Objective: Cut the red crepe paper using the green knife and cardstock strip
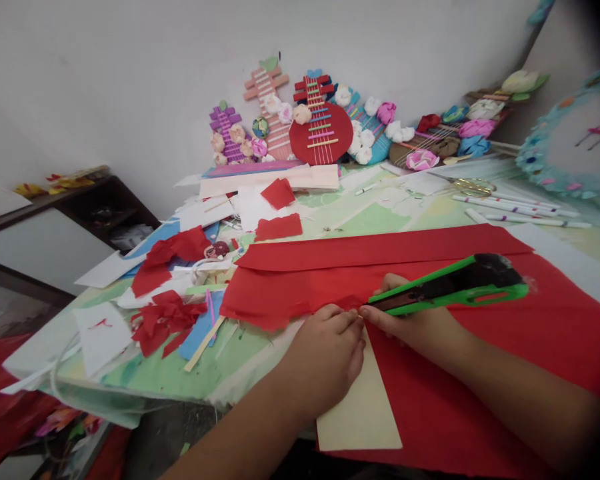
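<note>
Red paper [520,373] in large layered sheets covers the table in front of me, with a folded strip [380,247] along its far side. A cream card [363,413] lies on the red paper under my left hand [325,360], whose fingers are bent together, pinching the paper by the card's far end. My right hand [420,333] grips a green and black utility knife [450,287], tip pointing left, handle tilted up to the right. Both hands' fingertips meet beside the knife's tip. The blade is too small to make out.
Torn red scraps [167,320], white paper pieces [103,333] and a wooden stick [205,343] litter the left. Decorated paper instruments [323,133] lean on the wall. Gold-handled scissors [473,187] and several white pens [520,207] lie back right. A dark shelf [105,207] stands left.
</note>
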Demonstrator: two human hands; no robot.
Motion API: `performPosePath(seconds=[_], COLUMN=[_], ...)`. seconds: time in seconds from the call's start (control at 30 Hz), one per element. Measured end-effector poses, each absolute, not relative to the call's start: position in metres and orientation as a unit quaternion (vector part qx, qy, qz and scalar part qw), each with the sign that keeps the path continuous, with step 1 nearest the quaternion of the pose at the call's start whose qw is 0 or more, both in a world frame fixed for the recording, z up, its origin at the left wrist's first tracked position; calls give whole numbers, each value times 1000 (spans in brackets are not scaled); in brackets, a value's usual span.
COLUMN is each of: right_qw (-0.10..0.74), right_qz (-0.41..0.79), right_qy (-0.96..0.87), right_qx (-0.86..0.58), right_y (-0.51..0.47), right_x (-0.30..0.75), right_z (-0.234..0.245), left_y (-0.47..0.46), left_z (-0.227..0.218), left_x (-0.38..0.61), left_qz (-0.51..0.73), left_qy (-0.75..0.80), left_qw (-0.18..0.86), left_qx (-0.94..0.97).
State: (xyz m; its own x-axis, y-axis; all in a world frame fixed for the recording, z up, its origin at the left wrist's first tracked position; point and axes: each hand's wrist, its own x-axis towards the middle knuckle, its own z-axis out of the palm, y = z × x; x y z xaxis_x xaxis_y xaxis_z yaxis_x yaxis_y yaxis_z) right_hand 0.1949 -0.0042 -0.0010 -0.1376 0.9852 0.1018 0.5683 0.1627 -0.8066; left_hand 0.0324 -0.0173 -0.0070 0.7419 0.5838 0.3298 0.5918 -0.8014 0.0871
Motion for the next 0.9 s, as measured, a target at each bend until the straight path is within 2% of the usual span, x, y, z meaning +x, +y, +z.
performPosePath(seconds=[0.2,0.4,0.63,0.9], right_qw=[330,321,318,313], right_qz=[272,304,254,273], right_qy=[-711,-703,-720,-720], right_qx=[-559,-557,-562,-556], right_y=[-3,-4,-4,-3], right_x=[195,196,194,193], right_z=[-1,1,0,0], left_y=[-18,-18,-17,-16], left_z=[-5,-6,-6,-12], left_x=[33,33,32,32], left_qz=[-172,-180,-189,-202], left_qy=[-321,-319,-310,-305], left_qw=[0,0,6,31], left_qx=[-931,-931,-932,-930])
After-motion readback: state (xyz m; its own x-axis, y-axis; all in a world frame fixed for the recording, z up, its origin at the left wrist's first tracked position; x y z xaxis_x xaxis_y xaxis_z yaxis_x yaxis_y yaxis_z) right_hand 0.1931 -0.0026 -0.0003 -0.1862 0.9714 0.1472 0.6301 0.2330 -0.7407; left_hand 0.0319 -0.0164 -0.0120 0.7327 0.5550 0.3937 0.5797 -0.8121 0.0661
